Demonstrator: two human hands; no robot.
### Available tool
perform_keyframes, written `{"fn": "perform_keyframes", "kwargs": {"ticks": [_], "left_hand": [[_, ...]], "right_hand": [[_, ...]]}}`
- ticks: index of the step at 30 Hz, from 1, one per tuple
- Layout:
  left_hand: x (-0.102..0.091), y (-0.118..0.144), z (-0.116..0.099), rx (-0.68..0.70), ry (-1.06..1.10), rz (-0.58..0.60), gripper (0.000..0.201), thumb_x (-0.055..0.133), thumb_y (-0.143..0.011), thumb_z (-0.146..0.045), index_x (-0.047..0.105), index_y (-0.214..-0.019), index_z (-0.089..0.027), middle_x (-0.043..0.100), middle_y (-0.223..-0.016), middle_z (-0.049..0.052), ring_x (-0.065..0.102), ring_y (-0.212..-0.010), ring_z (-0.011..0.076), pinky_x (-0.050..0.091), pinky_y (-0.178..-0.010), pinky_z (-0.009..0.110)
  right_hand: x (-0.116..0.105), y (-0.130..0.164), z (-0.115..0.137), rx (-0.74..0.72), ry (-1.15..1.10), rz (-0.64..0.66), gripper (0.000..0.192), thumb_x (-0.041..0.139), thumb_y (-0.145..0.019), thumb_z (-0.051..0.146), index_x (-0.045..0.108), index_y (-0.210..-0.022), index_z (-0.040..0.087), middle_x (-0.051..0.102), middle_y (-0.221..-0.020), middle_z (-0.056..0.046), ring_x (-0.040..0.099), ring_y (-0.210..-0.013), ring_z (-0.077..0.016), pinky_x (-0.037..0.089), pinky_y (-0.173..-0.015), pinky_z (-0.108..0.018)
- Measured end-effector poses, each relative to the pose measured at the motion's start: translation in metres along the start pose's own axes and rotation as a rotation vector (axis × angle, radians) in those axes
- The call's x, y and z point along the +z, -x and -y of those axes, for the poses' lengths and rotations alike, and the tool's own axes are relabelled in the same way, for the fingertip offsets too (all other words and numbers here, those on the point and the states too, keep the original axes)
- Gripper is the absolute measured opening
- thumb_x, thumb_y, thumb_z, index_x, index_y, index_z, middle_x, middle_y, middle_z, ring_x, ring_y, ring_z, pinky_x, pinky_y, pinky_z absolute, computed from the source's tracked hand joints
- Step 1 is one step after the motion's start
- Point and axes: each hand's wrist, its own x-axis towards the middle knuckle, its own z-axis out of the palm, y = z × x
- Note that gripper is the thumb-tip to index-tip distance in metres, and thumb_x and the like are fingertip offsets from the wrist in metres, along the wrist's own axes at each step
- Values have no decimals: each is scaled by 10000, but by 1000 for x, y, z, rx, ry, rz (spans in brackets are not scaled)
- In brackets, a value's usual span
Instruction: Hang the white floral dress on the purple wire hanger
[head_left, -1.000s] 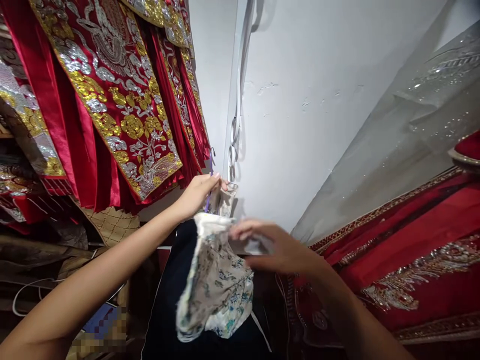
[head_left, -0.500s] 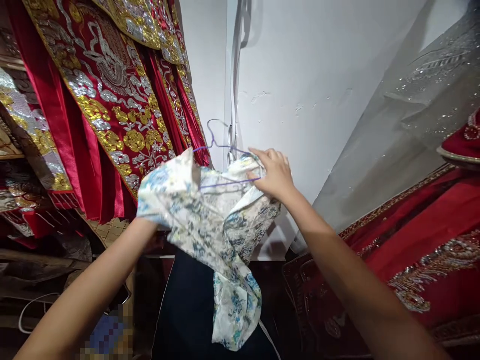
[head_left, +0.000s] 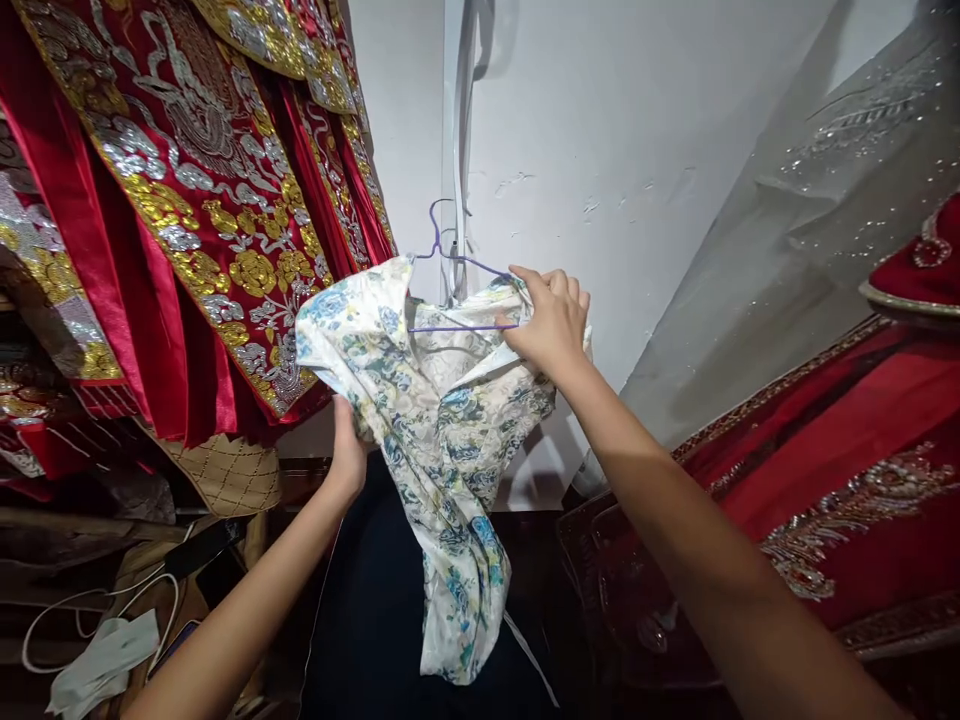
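The floral garment [head_left: 435,430] is held up in front of the white wall [head_left: 637,200], between the red embroidered robes [head_left: 187,200] on the left and more red cloth [head_left: 825,470] on the right. A thin purple hanger [head_left: 450,290] sits inside its top part; hook is free, not on any rail. The right hand [head_left: 547,325] pinches the cloth together w/ the hanger's right end. The left hand [head_left: 349,450] grips the fabric from below, under the left shoulder, fingers mostly hidden by cloth.

Progress, as I judge: hanger is in, right side seems seated, left shoulder is bunched and not smoothed, and the piece is not hung anywhere yet.

Vs. half a sec ago: the garment and hanger are a bit higher, and the left hand, then hidden behind the cloth, now shows at its lower edge.
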Motion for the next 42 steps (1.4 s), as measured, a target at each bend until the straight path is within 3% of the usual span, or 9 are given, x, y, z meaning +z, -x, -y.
{"fn": "perform_keyframes", "kwargs": {"ticks": [3,7,13,18,22,25,28,34,42], "left_hand": [[4,10,12,29,-30,65,582,760,-753,-516,652,-1241,-218,664,-1332,93,554,-1322,304,435,-1111,396],[13,28,45,-84,-94,111,462,739,-771,-476,699,-1103,-157,713,-1226,130,611,-1243,330,423,-1111,429],[32,48,88,-255,-55,-226,619,682,-799,-634,622,-1276,-244,529,-1493,118,339,-1488,316,350,-1183,414],[30,59,70,-205,2,-100,627,826,-718,-496,647,-1271,-263,601,-1421,87,475,-1403,325,409,-1163,423],[29,73,55,-254,57,-72,641,855,-701,-419,643,-1287,-270,595,-1429,80,505,-1379,320,409,-1168,437],[33,81,54,-245,83,45,603,828,-734,-419,653,-1276,-220,651,-1356,104,572,-1312,322,421,-1155,451],[34,83,60,-249,60,86,564,818,-743,-433,674,-1228,-186,701,-1268,121,649,-1208,319,460,-1111,453],[21,80,69,-253,-49,-213,621,880,-654,-427,665,-1187,-191,682,-1293,147,627,-1240,331,488,-1068,432],[26,94,41,-277,32,89,595,851,-707,-356,665,-1247,-192,693,-1287,118,651,-1201,310,482,-1074,411]], "right_hand": [[-7,15,-12,44,-18,-11,651,616,-768,209,501,-1409,221,532,-1253,-181,446,-1219,-434,361,-987,-640],[-3,59,-16,-6,-230,7,849,489,-655,27,431,-1479,221,484,-1447,-119,332,-1438,-355,272,-1178,-608],[26,83,40,87,-906,143,862,385,-665,13,405,-1496,241,464,-1532,-36,397,-1454,-205,332,-1229,-481],[21,100,67,135,-1292,141,631,466,-730,128,516,-1348,243,632,-1345,-70,549,-1328,-233,418,-1162,-481],[18,169,73,586,-1220,-38,323,573,-840,285,591,-1159,241,690,-1027,-75,673,-977,-241,561,-864,-419],[29,215,79,769,-1178,245,207,586,-890,443,593,-835,243,595,-688,-6,564,-621,-191,470,-587,-330],[35,229,84,724,-1240,435,367,528,-933,516,509,-696,236,519,-599,15,469,-554,-162,379,-539,-301],[27,224,76,695,-1321,512,315,492,-958,504,554,-818,229,555,-616,21,434,-555,-144,325,-549,-279],[25,222,80,706,-1243,467,364,490,-953,556,512,-795,230,516,-619,34,432,-535,-131,331,-521,-262]]}}
